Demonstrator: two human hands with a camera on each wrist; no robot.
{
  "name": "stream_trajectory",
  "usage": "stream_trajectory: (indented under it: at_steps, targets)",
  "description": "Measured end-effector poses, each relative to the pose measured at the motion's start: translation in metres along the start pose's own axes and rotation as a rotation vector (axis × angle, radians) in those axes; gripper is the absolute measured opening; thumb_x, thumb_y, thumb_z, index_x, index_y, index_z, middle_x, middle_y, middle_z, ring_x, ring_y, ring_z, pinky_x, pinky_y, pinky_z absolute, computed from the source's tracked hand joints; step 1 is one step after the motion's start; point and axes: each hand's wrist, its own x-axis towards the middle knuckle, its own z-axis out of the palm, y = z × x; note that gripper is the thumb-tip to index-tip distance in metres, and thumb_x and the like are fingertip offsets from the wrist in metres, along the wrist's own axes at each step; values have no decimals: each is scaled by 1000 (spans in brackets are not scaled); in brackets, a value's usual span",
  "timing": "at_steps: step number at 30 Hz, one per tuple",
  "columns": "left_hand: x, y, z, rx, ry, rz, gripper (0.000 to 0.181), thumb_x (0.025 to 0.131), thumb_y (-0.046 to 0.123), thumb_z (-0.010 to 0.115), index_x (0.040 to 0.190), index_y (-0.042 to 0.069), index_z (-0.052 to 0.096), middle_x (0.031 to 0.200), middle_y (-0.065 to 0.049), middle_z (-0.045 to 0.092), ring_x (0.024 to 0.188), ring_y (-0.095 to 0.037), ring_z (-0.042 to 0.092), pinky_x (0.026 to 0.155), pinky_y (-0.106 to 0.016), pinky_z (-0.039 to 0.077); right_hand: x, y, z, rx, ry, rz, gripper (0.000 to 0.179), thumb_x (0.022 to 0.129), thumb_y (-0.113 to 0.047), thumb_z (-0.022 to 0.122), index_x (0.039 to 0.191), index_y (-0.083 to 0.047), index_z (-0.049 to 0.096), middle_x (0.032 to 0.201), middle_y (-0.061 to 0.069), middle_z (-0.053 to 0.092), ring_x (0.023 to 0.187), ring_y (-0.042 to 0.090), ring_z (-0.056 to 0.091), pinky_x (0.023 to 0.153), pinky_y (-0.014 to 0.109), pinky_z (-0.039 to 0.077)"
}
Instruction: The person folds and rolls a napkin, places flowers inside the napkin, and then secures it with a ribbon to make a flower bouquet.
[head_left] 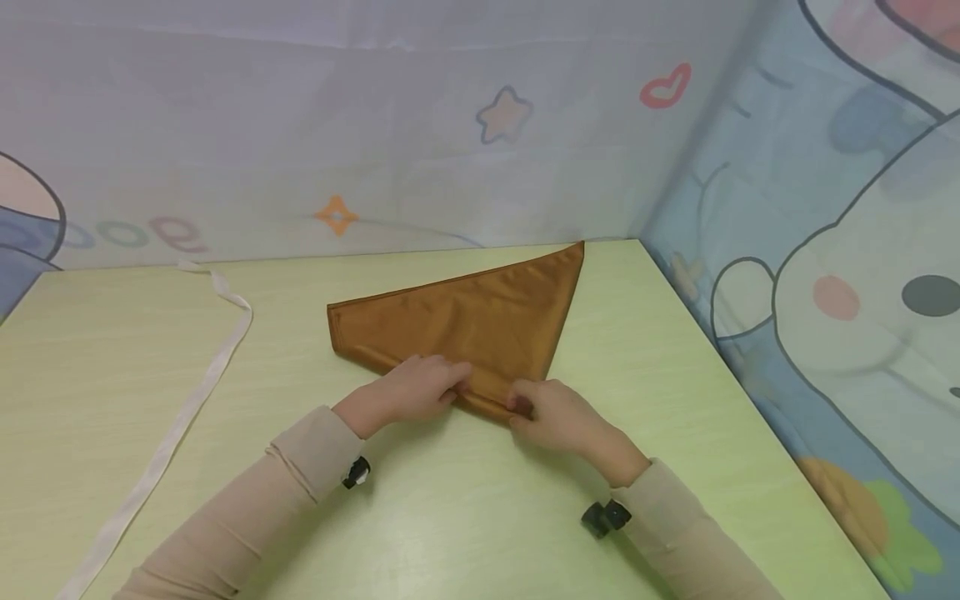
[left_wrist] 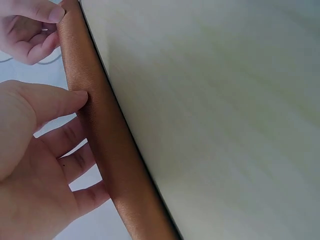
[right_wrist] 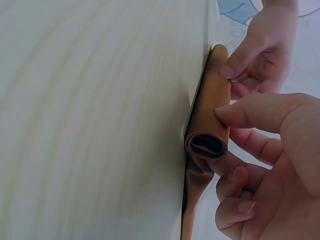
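Observation:
A shiny brown cloth (head_left: 480, 321) lies on the table, its near edge turned into a roll. My left hand (head_left: 416, 387) holds this edge near its middle, thumb on the near side and fingers over the top. At the roll's right end, my right hand (head_left: 558, 417) grips it between thumb and fingers. The right wrist view shows the coiled layers at the open end of the roll (right_wrist: 206, 145). In the left wrist view the left thumb (left_wrist: 75, 100) presses the roll's side. Behind the roll, the rest of the cloth spreads flat to a pointed far right corner.
A long white ribbon (head_left: 191, 408) runs down the left side of the pale wooden table (head_left: 465, 525). Printed fabric (head_left: 420, 125) hangs behind the table's far edge, and another printed sheet (head_left: 817, 350) borders its right side.

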Motion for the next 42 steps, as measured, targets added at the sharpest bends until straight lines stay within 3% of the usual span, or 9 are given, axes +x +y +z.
stream_trajectory:
  at_steps: [6,13,19,25,42]
  targets:
    - [0,-1,2,-17,10,-1,11,90,1,60,93,12,60,90,0,66,85,-20,63,69,-40,47,1,3,1,19,-16,0,8,86,-11,66,93,-9,65,80,-3,62,70,10,50,66,26,44]
    - [1,-2,3,-35,14,-22,11,91,2,58,94,11,64,94,-1,68,90,-22,63,72,-39,50,2,5,1,-47,24,-25,9,84,-14,69,91,-8,68,88,-2,56,78,12,51,73,29,46]
    - [2,-3,7,-28,0,-44,7,90,7,59,90,13,60,89,2,60,84,-17,56,70,-38,46,3,5,0,-53,25,-13,12,84,-14,68,93,-6,69,88,-1,57,78,13,53,75,31,47]
    - [1,-1,5,-27,-25,-82,9,88,9,64,95,14,62,93,2,54,91,-20,52,78,-45,44,5,5,-1,-49,26,-11,14,84,-13,67,95,-5,69,91,2,63,81,15,57,75,32,48]
    - [0,2,3,46,39,-35,11,88,7,64,97,12,66,94,-1,54,97,-25,53,76,-45,44,1,5,-1,-71,75,-52,9,85,-13,69,93,-8,69,88,0,63,79,14,55,73,30,47]
